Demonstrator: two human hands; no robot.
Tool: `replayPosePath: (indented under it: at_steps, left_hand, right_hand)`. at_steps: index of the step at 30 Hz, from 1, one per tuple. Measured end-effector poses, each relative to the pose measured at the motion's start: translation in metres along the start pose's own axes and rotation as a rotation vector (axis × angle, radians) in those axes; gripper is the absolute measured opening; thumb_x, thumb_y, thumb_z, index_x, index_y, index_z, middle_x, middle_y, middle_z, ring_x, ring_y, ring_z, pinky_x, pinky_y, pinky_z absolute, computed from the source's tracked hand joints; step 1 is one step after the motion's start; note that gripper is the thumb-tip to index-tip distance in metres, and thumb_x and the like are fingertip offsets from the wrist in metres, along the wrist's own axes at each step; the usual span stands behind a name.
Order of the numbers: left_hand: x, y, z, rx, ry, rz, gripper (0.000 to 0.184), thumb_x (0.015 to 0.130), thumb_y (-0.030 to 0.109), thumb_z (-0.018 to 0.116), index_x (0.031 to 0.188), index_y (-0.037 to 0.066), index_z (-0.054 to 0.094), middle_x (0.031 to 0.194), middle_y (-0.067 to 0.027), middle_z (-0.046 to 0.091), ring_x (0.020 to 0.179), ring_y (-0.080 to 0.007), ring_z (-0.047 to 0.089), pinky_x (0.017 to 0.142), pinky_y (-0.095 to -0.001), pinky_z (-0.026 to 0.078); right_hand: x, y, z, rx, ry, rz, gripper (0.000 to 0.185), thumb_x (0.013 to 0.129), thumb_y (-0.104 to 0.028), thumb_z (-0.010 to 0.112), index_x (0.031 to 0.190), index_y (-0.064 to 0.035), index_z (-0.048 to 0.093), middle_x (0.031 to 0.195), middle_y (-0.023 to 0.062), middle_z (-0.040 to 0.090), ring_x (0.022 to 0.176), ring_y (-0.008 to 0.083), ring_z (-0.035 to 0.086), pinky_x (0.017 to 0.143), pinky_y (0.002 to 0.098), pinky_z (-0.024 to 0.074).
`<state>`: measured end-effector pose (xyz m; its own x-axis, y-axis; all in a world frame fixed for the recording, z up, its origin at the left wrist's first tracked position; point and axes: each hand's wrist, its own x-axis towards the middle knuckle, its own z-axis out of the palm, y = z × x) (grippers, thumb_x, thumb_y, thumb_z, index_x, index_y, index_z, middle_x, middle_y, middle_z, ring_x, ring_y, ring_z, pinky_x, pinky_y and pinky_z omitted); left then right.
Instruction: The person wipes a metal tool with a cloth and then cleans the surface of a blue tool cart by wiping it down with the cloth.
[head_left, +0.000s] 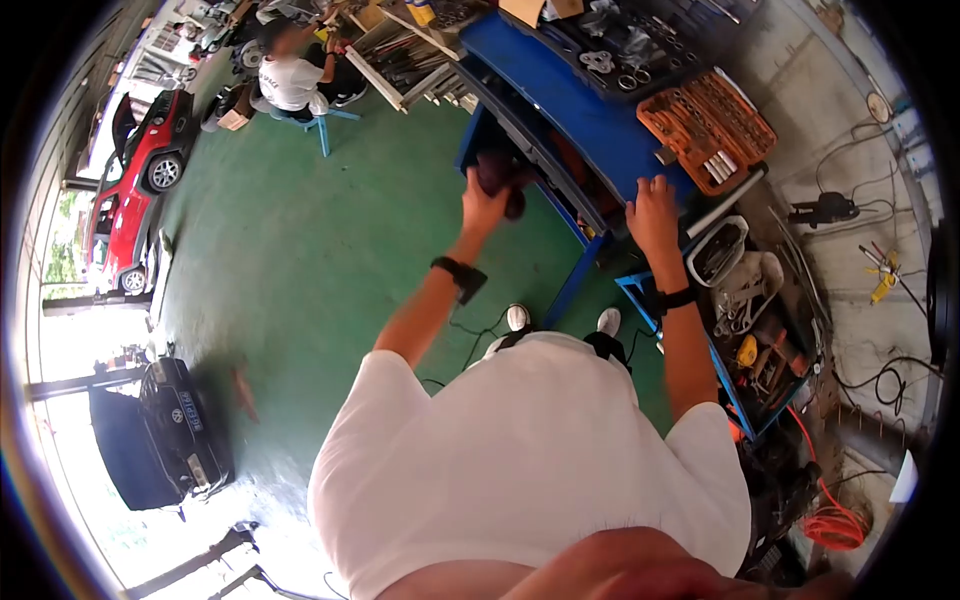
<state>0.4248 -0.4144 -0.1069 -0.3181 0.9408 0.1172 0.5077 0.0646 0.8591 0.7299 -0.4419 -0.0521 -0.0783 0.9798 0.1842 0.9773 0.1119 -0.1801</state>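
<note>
My left hand (pixel 484 208) is closed around a dark maroon object (pixel 496 172) with a rounded, darker end, held at the open front of the blue workbench (pixel 600 125). The bench's shadow and the blur hide its exact kind. My right hand (pixel 655 212) is at the bench's near edge, fingers bent and slightly apart, with nothing visible in it. Just beyond it lies an orange socket set case (pixel 705 135), open, with rows of sockets. A drawer (pixel 545 150) is pulled out between my hands, its contents mostly in shadow.
A blue tool cart (pixel 740 400) with loose tools stands close on my right. Chain-like parts and rings lie in a black tray (pixel 625 50). A seated person (pixel 290 80) works far left, near a red car (pixel 140 185). A red hose (pixel 835 525) coils at lower right.
</note>
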Motion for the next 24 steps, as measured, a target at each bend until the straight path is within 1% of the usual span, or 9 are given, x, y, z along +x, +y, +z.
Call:
replayPosePath:
  at_steps: [5, 7, 9, 12, 14, 16, 18, 22, 24]
  left_hand:
    - [0.047, -0.016, 0.04, -0.026, -0.115, 0.061, 0.047, 0.069, 0.02, 0.076, 0.107, 0.006, 0.051, 0.095, -0.0167, 0.066, 0.093, -0.0393, 0.065, 0.082, -0.0399, 0.052]
    - [0.032, -0.01, 0.071, -0.251, -0.192, 0.011, 0.048, 0.069, 0.019, 0.077, 0.11, 0.009, 0.052, 0.094, -0.0127, 0.068, 0.09, -0.0306, 0.067, 0.075, -0.0384, 0.052]
    - [0.012, -0.018, 0.108, -0.443, -0.37, 0.041, 0.047, 0.068, 0.017, 0.076, 0.109, 0.008, 0.053, 0.101, -0.0135, 0.065, 0.099, -0.0302, 0.065, 0.082, -0.0391, 0.052]
    - [-0.043, -0.013, 0.141, -0.142, -0.251, 0.244, 0.049, 0.068, 0.014, 0.074, 0.112, 0.006, 0.053, 0.115, -0.0192, 0.058, 0.111, -0.0363, 0.059, 0.092, -0.044, 0.049]
    - [-0.055, 0.008, 0.14, 0.019, -0.359, 0.18, 0.058, 0.066, 0.013, 0.073, 0.119, 0.007, 0.051, 0.141, -0.0243, 0.035, 0.127, -0.0477, 0.04, 0.102, -0.0516, 0.04]
    - [-0.04, 0.004, 0.146, 0.023, -0.269, 0.236, 0.058, 0.066, 0.013, 0.072, 0.12, 0.008, 0.05, 0.139, -0.0243, 0.035, 0.123, -0.0503, 0.04, 0.1, -0.0554, 0.04]
    - [-0.009, 0.002, 0.137, 0.099, -0.21, 0.034, 0.059, 0.068, 0.015, 0.071, 0.122, 0.008, 0.049, 0.129, -0.0238, 0.042, 0.116, -0.0483, 0.046, 0.095, -0.0564, 0.042]
    - [0.052, -0.008, 0.113, 0.275, -0.091, 0.095, 0.058, 0.069, 0.021, 0.074, 0.12, 0.006, 0.049, 0.116, -0.0219, 0.051, 0.105, -0.0459, 0.053, 0.088, -0.0557, 0.046]
    - [0.07, -0.002, 0.097, 0.249, -0.178, 0.096, 0.056, 0.07, 0.021, 0.074, 0.118, 0.006, 0.05, 0.115, -0.0227, 0.051, 0.106, -0.0449, 0.053, 0.088, -0.0547, 0.047]
  right_hand:
    - [-0.005, 0.016, 0.023, -0.005, -0.08, 0.022, 0.021, 0.081, -0.007, 0.067, 0.098, 0.0017, 0.06, 0.107, 0.0187, 0.056, 0.097, 0.0344, 0.059, 0.079, 0.0423, 0.0533]
    - [-0.013, 0.018, 0.039, 0.053, -0.131, 0.042, 0.019, 0.08, -0.005, 0.068, 0.096, 0.002, 0.061, 0.104, 0.019, 0.057, 0.095, 0.0352, 0.06, 0.079, 0.0422, 0.0536]
    - [-0.014, 0.019, 0.044, 0.082, -0.039, 0.042, 0.018, 0.075, 0.001, 0.068, 0.092, 0.0029, 0.06, 0.097, 0.0209, 0.06, 0.089, 0.0379, 0.061, 0.078, 0.0426, 0.0536]
    - [-0.015, 0.02, 0.052, 0.082, 0.007, 0.032, 0.02, 0.071, 0.006, 0.068, 0.089, 0.0033, 0.059, 0.092, 0.0228, 0.06, 0.086, 0.0395, 0.061, 0.078, 0.0438, 0.053]
    - [-0.015, 0.02, 0.054, 0.107, 0.012, 0.056, 0.016, 0.073, 0.005, 0.065, 0.087, 0.0032, 0.058, 0.091, 0.0228, 0.059, 0.087, 0.0406, 0.06, 0.077, 0.0462, 0.0514]
    - [-0.014, 0.02, 0.057, 0.135, 0.015, 0.075, 0.012, 0.076, 0.005, 0.063, 0.085, 0.0032, 0.056, 0.09, 0.0229, 0.058, 0.087, 0.0418, 0.059, 0.076, 0.0486, 0.0498]
    - [-0.015, 0.023, 0.06, 0.137, 0.07, 0.044, 0.018, 0.074, 0.006, 0.065, 0.086, 0.0016, 0.053, 0.086, 0.0192, 0.056, 0.083, 0.0418, 0.058, 0.074, 0.0473, 0.0495]
    - [-0.025, 0.008, 0.037, 0.303, 0.056, 0.17, 0.025, 0.076, 0.003, 0.069, 0.089, 0.0001, 0.049, 0.088, 0.0201, 0.053, 0.083, 0.0422, 0.055, 0.073, 0.0472, 0.0489]
    - [-0.038, 0.002, 0.042, 0.32, 0.416, 0.263, 0.027, 0.081, 0.001, 0.07, 0.092, -0.0021, 0.046, 0.09, 0.0179, 0.05, 0.089, 0.0353, 0.058, 0.075, 0.0438, 0.0537]
